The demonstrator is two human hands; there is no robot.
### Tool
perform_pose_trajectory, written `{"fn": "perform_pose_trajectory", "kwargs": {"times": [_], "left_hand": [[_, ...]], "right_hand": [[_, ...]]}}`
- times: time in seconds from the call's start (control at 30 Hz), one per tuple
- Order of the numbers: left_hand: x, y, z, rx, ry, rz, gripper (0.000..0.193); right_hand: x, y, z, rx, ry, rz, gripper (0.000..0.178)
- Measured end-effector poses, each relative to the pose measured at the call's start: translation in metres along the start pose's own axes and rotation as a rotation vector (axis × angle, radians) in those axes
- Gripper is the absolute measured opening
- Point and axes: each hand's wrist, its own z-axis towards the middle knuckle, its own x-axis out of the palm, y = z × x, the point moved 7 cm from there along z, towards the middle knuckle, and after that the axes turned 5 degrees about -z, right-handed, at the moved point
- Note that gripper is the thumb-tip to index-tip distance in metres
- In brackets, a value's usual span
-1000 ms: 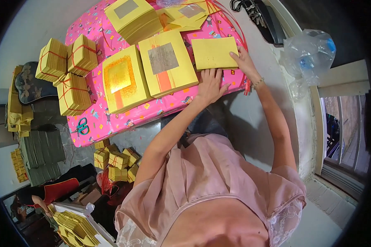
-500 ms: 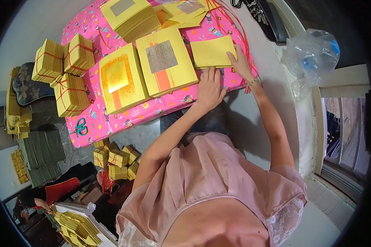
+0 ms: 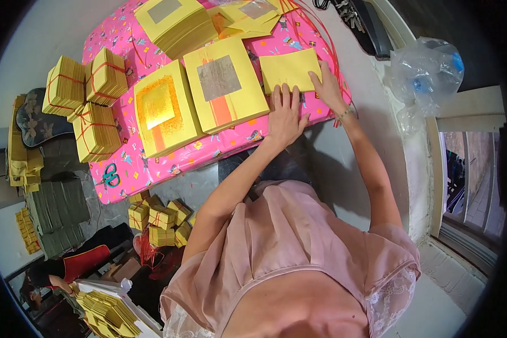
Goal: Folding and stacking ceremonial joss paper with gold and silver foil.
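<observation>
A folded sheet of yellow paper (image 3: pixel 290 69) lies flat at the right end of the table, before both hands. My left hand (image 3: pixel 287 117) is open, its spread fingertips pressing on the sheet's near edge. At the sheet's right edge, my right hand (image 3: pixel 329 93) is open too; its thumb and forefinger stand apart on or beside the corner. Left of the sheet is a thick stack of yellow paper with a dull silver square (image 3: pixel 219 79). Beside it, another stack (image 3: pixel 162 107) bears a shiny gold square framed in orange.
A pink patterned cloth (image 3: pixel 200 155) covers the table. Bundles tied with red string (image 3: pixel 98 132) stand at its left, near green-handled scissors (image 3: pixel 111 176). Red strings (image 3: pixel 329 39) trail along the right edge. More bundles (image 3: pixel 160 217) lie below, and another person's hand (image 3: pixel 62 284) shows lower left.
My left fingers have slid slightly up onto the folded sheet's near edge. The right hand has shifted a little at the corner.
</observation>
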Motion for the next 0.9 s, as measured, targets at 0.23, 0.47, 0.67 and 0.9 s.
{"fn": "perform_pose_trajectory", "kwargs": {"times": [0.23, 0.47, 0.67, 0.9], "left_hand": [[0.000, -0.004, 0.005, 0.021, -0.005, 0.045, 0.077], [0.001, -0.003, 0.004, 0.008, -0.025, -0.038, 0.081], [-0.003, -0.012, 0.001, -0.024, 0.032, 0.090, 0.088], [-0.015, -0.016, 0.000, 0.012, -0.075, -0.037, 0.086]], "right_hand": [[-0.007, 0.025, -0.022, -0.189, 0.001, -0.418, 0.057], [-0.005, 0.015, -0.019, -0.178, 0.079, -0.396, 0.053], [0.001, 0.015, -0.018, -0.193, 0.142, -0.457, 0.050], [-0.014, 0.019, -0.006, -0.233, 0.127, -0.480, 0.046]]}}
